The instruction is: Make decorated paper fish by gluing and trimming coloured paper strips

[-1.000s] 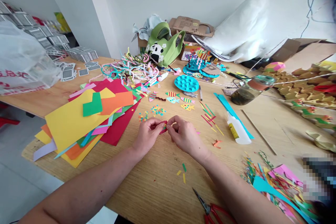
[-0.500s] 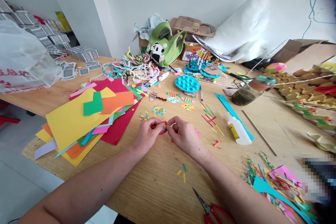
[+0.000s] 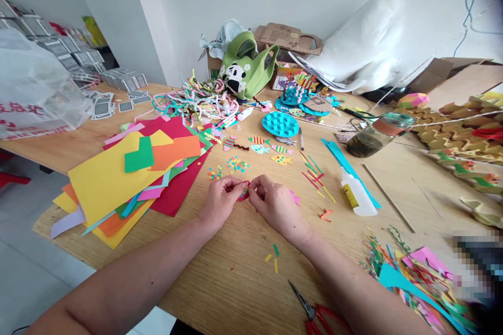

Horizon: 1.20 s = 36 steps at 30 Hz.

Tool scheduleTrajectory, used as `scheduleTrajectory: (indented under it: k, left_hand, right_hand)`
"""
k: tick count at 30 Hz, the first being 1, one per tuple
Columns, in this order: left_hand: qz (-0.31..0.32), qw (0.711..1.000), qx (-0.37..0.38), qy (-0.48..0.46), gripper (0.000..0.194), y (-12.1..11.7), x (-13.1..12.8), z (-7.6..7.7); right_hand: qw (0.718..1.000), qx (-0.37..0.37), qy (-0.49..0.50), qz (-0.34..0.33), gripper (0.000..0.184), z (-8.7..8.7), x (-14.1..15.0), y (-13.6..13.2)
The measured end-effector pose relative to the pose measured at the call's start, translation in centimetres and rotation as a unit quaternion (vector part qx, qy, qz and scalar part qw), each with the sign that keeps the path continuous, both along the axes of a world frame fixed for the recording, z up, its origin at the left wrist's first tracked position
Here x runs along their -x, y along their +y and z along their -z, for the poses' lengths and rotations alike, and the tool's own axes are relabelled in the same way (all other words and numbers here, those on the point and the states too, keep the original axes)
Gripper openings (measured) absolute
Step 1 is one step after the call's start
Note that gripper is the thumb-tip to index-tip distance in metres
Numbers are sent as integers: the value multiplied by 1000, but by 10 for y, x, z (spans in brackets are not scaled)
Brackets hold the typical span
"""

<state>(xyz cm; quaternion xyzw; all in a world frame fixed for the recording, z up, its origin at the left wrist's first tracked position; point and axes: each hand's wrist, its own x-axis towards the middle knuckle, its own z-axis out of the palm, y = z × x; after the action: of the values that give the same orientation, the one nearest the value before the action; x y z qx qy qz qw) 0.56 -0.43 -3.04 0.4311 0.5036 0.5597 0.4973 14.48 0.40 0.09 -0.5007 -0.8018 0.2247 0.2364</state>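
A small red paper piece (image 3: 244, 191) with coloured dots on it is pinched between both my hands just above the wooden table (image 3: 236, 267). My left hand (image 3: 220, 200) grips its left side with thumb and fingers closed. From the right, my right hand (image 3: 275, 203) pinches the same piece with its fingertips. Small coloured paper dots (image 3: 237, 164) lie just beyond my fingers. Several decorated paper fish (image 3: 271, 149) lie farther back.
A pile of coloured paper sheets (image 3: 129, 172) lies to the left. To the right are a white glue bottle (image 3: 356, 193) and thin paper strips (image 3: 314, 172). Red-handled scissors (image 3: 314, 309) rest at the near edge, paper scraps (image 3: 416, 277) at the near right. A green panda bag (image 3: 245, 68) stands at the back.
My hands have barely shifted and keep pinching the red piece, turning it slightly between the fingertips.
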Motion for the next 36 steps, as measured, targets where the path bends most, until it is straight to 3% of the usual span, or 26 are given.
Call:
scheduleTrajectory:
  k: [11,18,23,30,36]
  left_hand:
    - [-7,999,20,-27,17,1,0,-1]
    - [-21,998,43,-30,18,0,-1,-6]
    - [-21,998,56,-10,19,-1,-1,-8]
    - [-12,999,27,28,21,-1,2,-6]
    - [31,996,83,-12,32,-3,4,-9]
  right_hand:
    - [1000,-22,10,-3,7,3,1,0]
    - [984,113,140,17,7,-12,-8,9]
    - [963,215,157,40,7,-26,-24,24]
    - [941,310,136,25,6,-18,-59,50]
    - [941,320,97,60,10,-7,-80,66]
